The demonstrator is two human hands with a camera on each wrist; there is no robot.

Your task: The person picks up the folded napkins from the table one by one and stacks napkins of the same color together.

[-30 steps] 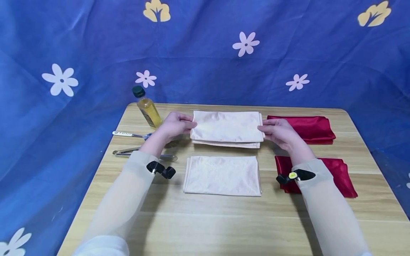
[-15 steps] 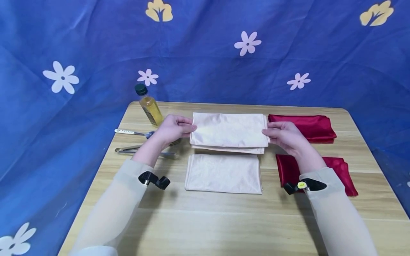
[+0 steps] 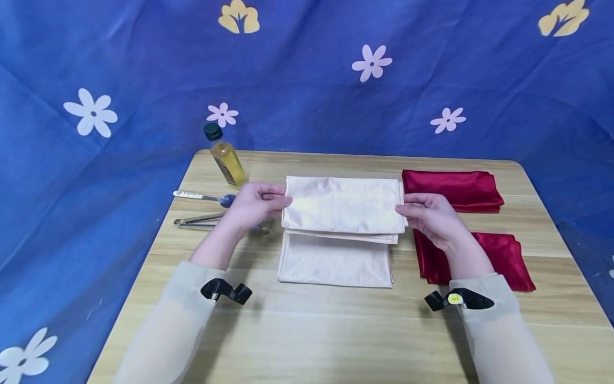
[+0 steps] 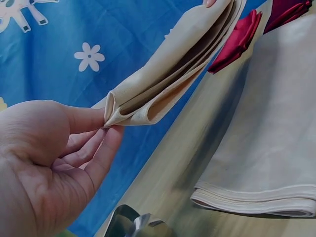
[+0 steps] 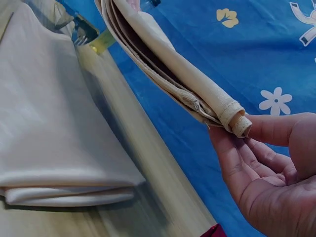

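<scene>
A folded cream cloth napkin (image 3: 342, 205) hangs above the table, stretched level between both hands. My left hand (image 3: 256, 205) pinches its left edge between thumb and fingers; my right hand (image 3: 429, 216) pinches the right edge the same way. In the left wrist view, the folded layers of the raised napkin (image 4: 163, 74) gape apart along the side. A second folded cream napkin (image 3: 336, 261) lies flat on the table, its far part covered by the raised one in the head view. The right wrist view shows the lying napkin (image 5: 59, 118) below and apart from the held one.
Two folded dark red satin cloths, one at the back (image 3: 453, 189) and one nearer (image 3: 503, 258), lie on the right. A bottle of yellow liquid (image 3: 229, 162), a white-handled utensil (image 3: 189, 195) and metal tongs (image 3: 196, 220) are at the left. A blue curtain (image 3: 307, 96) hangs behind the table (image 3: 336, 336).
Both hands have brought the held napkin toward the person, so it now overlaps the far part of the lying napkin in the head view. The grip on both edges stays the same.
</scene>
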